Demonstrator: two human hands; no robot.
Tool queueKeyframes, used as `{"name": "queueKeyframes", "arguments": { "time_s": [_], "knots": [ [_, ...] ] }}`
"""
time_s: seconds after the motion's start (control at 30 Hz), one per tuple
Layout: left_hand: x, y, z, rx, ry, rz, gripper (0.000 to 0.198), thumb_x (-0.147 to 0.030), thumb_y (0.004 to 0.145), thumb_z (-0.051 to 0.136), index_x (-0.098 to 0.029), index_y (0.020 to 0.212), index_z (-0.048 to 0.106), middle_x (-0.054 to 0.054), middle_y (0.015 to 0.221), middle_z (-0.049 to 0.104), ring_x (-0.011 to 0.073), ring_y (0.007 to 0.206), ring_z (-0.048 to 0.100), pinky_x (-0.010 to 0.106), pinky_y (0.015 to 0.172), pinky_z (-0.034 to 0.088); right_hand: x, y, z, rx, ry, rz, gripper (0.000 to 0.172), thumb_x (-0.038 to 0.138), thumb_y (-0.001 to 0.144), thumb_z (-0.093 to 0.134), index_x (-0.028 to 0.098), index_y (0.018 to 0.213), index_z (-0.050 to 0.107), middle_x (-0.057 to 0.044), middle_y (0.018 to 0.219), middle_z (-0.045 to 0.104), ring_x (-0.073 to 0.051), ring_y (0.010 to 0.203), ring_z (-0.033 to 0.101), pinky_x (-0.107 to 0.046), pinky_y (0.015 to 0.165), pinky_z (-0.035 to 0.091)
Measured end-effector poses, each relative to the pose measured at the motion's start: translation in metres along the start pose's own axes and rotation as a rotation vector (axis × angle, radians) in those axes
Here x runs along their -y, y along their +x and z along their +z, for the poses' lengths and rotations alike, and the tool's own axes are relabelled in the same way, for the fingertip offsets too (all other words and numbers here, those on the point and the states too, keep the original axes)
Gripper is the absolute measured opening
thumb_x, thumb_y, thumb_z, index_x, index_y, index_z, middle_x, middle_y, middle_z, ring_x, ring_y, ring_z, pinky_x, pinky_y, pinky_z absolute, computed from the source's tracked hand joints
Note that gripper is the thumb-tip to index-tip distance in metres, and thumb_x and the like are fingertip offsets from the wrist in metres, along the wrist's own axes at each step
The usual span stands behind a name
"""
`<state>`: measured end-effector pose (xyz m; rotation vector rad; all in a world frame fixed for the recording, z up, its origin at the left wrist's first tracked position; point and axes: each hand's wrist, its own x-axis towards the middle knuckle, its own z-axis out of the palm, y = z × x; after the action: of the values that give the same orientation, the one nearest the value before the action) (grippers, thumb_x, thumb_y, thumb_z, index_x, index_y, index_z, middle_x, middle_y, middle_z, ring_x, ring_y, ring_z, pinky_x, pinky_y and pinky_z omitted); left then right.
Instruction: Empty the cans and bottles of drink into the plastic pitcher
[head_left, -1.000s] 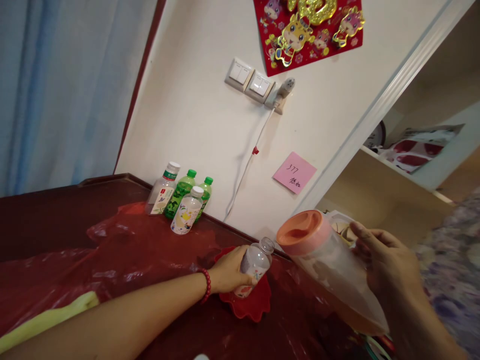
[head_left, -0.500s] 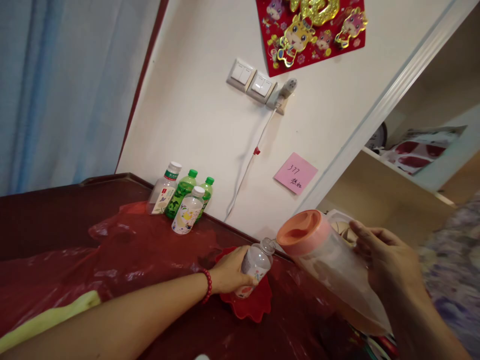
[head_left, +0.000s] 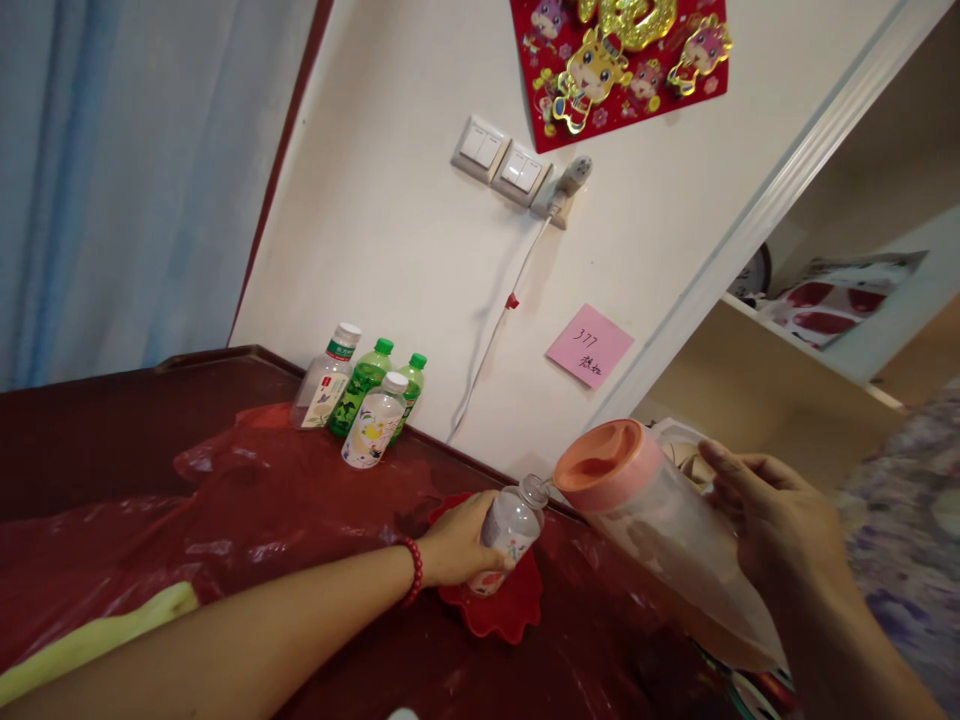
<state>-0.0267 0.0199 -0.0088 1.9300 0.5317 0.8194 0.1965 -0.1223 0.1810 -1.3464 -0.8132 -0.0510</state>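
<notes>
My left hand (head_left: 461, 545) is closed around a clear plastic bottle (head_left: 517, 530) with a printed label and no cap on its mouth. The bottle is held over a red scalloped dish (head_left: 517, 610). My right hand (head_left: 780, 520) grips a translucent pitcher (head_left: 667, 540) with an orange lid (head_left: 604, 460), tilted far over toward the left. The pitcher's spout is right by the bottle's mouth, and a thin stream of clear liquid seems to run between them. The pitcher's handle is partly hidden behind my fingers.
Several capped bottles stand by the wall: a clear one (head_left: 326, 380), a white-labelled one (head_left: 373, 425) and green ones (head_left: 364, 385). Red plastic sheeting (head_left: 285, 500) covers the dark table, with a yellow cloth (head_left: 105, 630) at left. A white cord (head_left: 491, 340) hangs from the wall socket.
Almost nothing differs. Both hands keep the bottle and the tilted pitcher in the same place, and the view has shifted very slightly.
</notes>
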Motion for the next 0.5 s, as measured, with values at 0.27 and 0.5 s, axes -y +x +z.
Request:
{"name": "queueKeyframes", "arguments": {
  "time_s": [0.27, 0.5],
  "knots": [
    [-0.0005, -0.0006, -0.0001, -0.010, 0.030, -0.005, 0.065, -0.025, 0.064, 0.081, -0.023, 0.125, 0.059, 0.006, 0.125, 0.067, 0.0284, 0.112, 0.062, 0.036, 0.097, 0.048, 0.0033, -0.0025, -0.0002, -0.008, -0.010, 0.013, 0.064, 0.059, 0.037, 0.099, 0.017, 0.070, 0.064, -0.001, 0.055, 0.052, -0.012, 0.050, 0.045, -0.016, 0.040, 0.037],
    [-0.0041, -0.0010, -0.0003, -0.009, 0.033, -0.008, 0.064, -0.025, 0.063, 0.081, -0.020, 0.124, 0.060, 0.008, 0.125, 0.067, 0.0294, 0.113, 0.061, 0.036, 0.098, 0.048, 0.0022, 0.0016, -0.0020, 0.010, -0.022, -0.016, 0.060, 0.059, 0.043, 0.098, 0.018, 0.069, 0.064, -0.001, 0.058, 0.052, -0.012, 0.051, 0.045, -0.017, 0.040, 0.036]
  ]
}}
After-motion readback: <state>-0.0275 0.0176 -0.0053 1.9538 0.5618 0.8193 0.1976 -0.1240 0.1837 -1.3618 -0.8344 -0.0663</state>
